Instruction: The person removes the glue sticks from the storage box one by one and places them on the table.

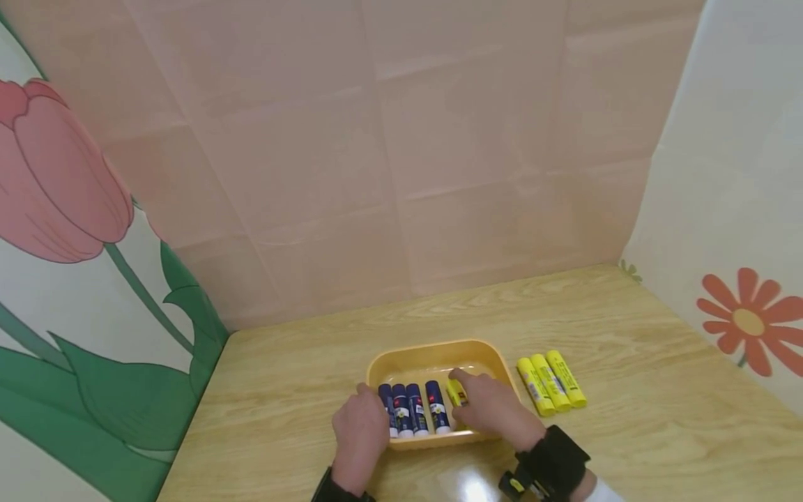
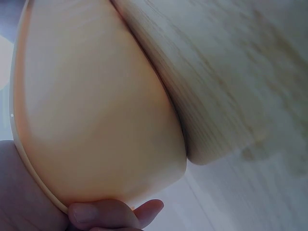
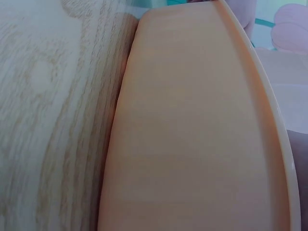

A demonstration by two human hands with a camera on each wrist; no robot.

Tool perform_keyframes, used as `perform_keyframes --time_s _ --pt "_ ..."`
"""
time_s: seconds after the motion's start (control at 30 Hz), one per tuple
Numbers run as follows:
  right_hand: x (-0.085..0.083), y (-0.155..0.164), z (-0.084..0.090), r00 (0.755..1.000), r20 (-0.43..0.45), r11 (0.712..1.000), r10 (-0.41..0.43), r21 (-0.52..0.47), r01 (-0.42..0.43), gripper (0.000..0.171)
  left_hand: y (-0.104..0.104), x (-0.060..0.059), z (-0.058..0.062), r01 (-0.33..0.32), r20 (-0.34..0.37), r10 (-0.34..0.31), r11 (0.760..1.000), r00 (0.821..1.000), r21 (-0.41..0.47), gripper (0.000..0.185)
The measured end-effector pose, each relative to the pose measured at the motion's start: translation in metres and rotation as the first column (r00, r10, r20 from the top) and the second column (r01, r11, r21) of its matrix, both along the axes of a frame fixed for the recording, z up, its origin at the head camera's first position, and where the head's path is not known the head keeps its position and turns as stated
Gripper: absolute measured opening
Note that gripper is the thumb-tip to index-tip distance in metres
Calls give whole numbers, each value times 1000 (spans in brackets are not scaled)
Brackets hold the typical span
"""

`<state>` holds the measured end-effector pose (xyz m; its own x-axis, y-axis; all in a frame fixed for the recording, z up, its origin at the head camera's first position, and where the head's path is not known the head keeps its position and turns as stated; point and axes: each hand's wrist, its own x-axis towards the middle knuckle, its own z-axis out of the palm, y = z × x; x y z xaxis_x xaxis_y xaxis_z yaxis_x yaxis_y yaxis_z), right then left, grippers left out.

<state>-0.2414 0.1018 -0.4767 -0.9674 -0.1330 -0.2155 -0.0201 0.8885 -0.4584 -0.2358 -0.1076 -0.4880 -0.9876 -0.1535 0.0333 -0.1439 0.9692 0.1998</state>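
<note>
A shallow yellow-orange plastic tray (image 1: pixel 433 348) sits on the table. My left hand (image 1: pixel 360 427) grips its left end, and the left wrist view shows curled fingers (image 2: pixel 98 212) against the tray's outer wall. Several dark blue glue sticks (image 1: pixel 437 408) with white ends lie side by side inside, with a gap before the rightmost one. Over the tray's right part, my right hand (image 1: pixel 492 410) pinches a yellow glue stick (image 1: pixel 456 394) beside the blue ones, partly hidden by the fingers. The right wrist view shows mostly the tray's outer wall (image 3: pixel 192 115).
Three yellow glue sticks (image 1: pixel 551 381) lie in a slanted row on the wood-grain table (image 1: pixel 633 355), right of the tray. A pink-beige sheet (image 1: pixel 389 153) stands behind the table. Flower-printed panels flank it on the left (image 1: pixel 69 167) and right (image 1: pixel 740 209).
</note>
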Motion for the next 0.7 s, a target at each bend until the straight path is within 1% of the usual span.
perform_keyframes --time_s 0.17,0.4,0.53,0.7 --pt "1 0 0 999 -50 1000 -5 -8 4 61 -1 1 0 6 -32 -5 1000 999 10 27" --pt "2 5 3 993 -108 999 -38 -37 35 59 0 2 1 9 -22 -9 1000 1000 5 27" --pt "4 8 11 988 -144 998 -50 -31 46 59 -1 2 1 9 -20 -9 1000 1000 -2 28" --pt "9 14 28 987 -148 997 -65 -56 57 62 0 3 2 9 -26 -9 1000 1000 6 26"
